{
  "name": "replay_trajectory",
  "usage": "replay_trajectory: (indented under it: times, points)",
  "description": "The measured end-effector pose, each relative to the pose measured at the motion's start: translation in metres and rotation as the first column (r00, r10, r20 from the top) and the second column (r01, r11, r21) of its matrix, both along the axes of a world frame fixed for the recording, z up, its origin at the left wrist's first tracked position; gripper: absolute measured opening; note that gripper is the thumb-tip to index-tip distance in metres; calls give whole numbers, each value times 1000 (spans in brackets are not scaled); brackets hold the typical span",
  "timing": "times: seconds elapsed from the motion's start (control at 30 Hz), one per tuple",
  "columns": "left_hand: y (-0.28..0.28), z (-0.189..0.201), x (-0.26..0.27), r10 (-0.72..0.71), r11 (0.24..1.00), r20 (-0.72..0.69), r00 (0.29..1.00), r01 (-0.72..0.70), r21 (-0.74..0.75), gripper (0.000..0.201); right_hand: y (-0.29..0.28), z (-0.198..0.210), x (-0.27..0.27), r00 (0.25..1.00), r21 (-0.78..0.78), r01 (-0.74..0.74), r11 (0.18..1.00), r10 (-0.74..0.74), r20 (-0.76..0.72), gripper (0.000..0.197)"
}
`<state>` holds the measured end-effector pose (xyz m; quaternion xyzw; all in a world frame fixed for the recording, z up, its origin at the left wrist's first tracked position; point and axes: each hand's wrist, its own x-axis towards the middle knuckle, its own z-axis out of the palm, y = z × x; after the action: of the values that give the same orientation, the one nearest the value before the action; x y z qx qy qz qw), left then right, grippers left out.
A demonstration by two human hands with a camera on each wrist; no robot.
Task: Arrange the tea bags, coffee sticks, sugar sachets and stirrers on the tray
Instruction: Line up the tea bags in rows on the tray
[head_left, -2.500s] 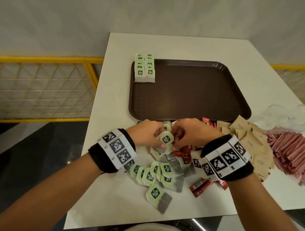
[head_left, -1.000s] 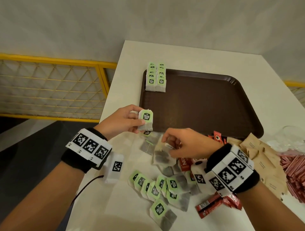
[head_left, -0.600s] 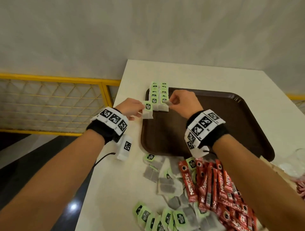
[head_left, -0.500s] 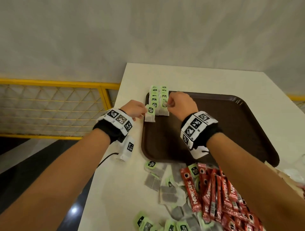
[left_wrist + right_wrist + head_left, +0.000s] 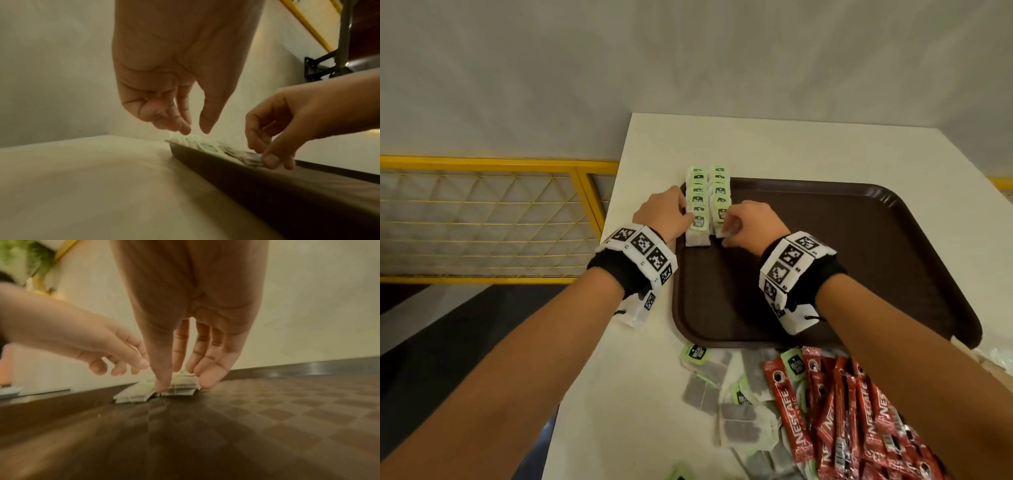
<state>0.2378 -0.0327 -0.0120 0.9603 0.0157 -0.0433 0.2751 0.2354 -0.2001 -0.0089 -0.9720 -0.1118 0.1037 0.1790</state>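
Hands are working at the far left corner of the dark brown plastic tray [image 5: 825, 274], where green-tagged paper tea bags [image 5: 707, 198] are lying in two overlapping rows. The left hand [image 5: 664, 214] is resting its extended fingertips on the nearest bag of the left row, fingers relaxed and gripping nothing. The right hand [image 5: 748, 222] is pressing thumb and fingers down around the nearest bag of the right row, seemingly seating it; whether it is actually pinching the bag or only touching it, I cannot tell. The step in hand looks like laying tea bags, with much remaining: loose tea bags [image 5: 726, 394] and red coffee sticks [image 5: 859, 421] are lying heaped on the cream table [image 5: 633, 394] below the tray's near edge. Next, I judge, both hands need to let go without disturbing the rows and be reaching back for more loose bags. Sugar sachets and stirrers are not showing; forearms are covering part of the heap, and both wrist views are blurring the rows.
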Motion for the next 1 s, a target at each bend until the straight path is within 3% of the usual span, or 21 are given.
replay_trajectory:
  times: [0.13,0.23,0.47,1.0]
  points:
    - [-1,3,-8,-254,966,38,967,251,69,29,-10,0,6,981,262,193,946,-193,-23,22]
    - [-2,1,-13,-337,925,-38,941,338,175,33,-11,-1,7,967,306,254,918,-233,-105,22]
    - [-4,0,-11,-345,913,-38,938,345,217,28,-9,-4,3,944,324,291,900,-215,-251,18]
    - [-4,-1,-4,-359,903,-14,933,351,248,28,-5,-7,6,930,346,307,887,-203,-306,20]
